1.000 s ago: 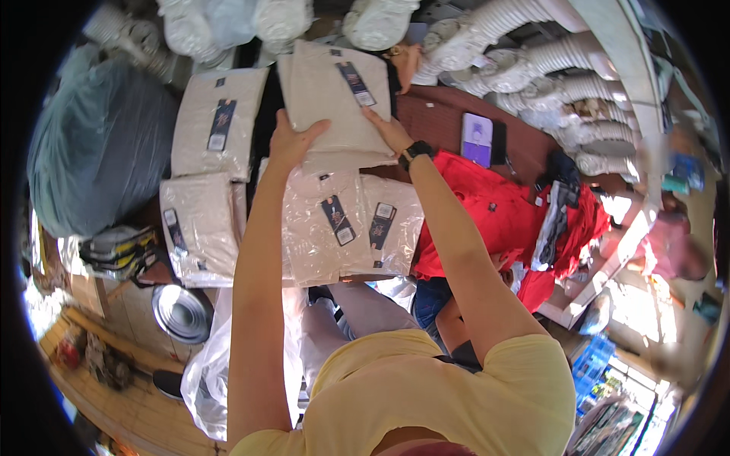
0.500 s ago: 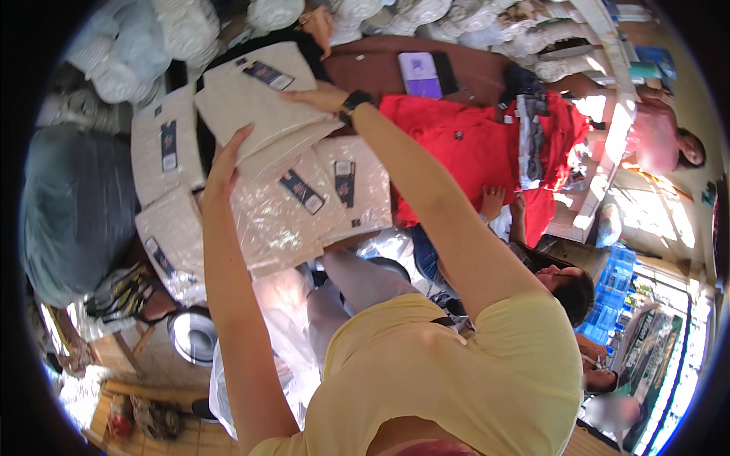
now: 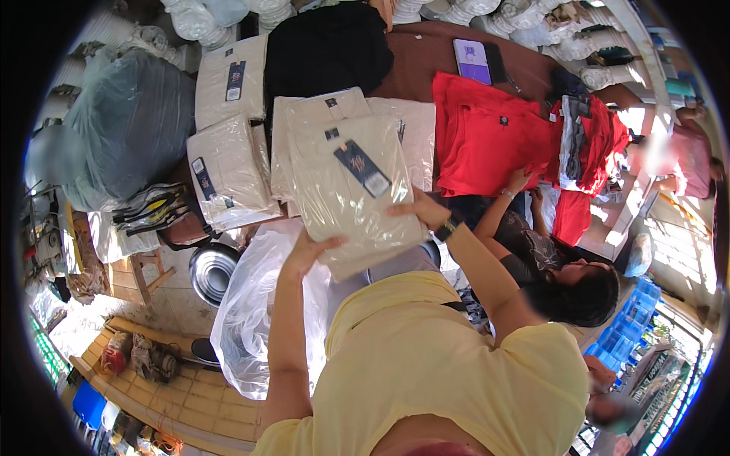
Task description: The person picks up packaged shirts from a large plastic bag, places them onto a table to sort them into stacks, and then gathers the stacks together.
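I hold a folded beige garment (image 3: 334, 220) in a clear plastic bag between both hands, in front of my body. A dark hang tag shows on its upper face. My left hand (image 3: 310, 254) grips its near left corner, thumb on top. On the right edge, my right hand (image 3: 420, 210) has its thumb on top, fingers hidden underneath. Whether more than one pack is held, I cannot tell. Just beyond it, other bagged beige garments (image 3: 293, 114) lie on the table. More beige packs (image 3: 236, 171) sit to the left.
Black folded cloth (image 3: 327, 49) lies at the back, red shirts (image 3: 479, 140) to the right. A co-worker's hand (image 3: 518, 181) touches the red shirts. A purple-and-white pad (image 3: 473, 62) rests on brown cloth. A clear plastic bag (image 3: 247, 327) hangs at my left, near a large wrapped bundle (image 3: 137, 114).
Both hands have drawn the bagged beige garment off the pile and toward my body. My right hand has moved from its far part to its right edge. The view has shifted.
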The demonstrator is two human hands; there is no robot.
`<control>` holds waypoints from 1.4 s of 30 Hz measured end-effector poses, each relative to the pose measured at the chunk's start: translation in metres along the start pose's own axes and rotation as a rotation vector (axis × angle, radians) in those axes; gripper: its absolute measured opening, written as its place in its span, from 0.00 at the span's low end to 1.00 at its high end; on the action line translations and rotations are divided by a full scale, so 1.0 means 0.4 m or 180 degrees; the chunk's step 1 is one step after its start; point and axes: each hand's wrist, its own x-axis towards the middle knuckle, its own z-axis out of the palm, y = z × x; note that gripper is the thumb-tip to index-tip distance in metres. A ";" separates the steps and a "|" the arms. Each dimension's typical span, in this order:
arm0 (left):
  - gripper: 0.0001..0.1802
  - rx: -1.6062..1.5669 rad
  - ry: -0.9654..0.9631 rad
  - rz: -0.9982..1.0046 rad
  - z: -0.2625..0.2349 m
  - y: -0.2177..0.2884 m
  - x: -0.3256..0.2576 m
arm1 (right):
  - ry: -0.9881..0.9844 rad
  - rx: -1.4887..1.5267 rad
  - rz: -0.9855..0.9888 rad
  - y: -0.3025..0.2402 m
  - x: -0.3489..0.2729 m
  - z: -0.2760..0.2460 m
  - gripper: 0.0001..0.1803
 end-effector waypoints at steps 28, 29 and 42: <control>0.49 0.2663 0.0011 0.3218 -0.082 0.141 0.376 | -0.0707 -0.0669 -0.2014 -0.023 0.400 -0.260 0.40; 0.47 0.2508 0.0011 0.3174 -0.068 0.147 0.378 | -0.0778 -0.0437 -0.1992 -0.010 0.414 -0.283 0.40; 0.30 0.1811 0.0247 0.1284 -0.010 0.383 0.426 | 0.0067 -0.1289 -0.1508 -0.334 0.382 -0.162 0.30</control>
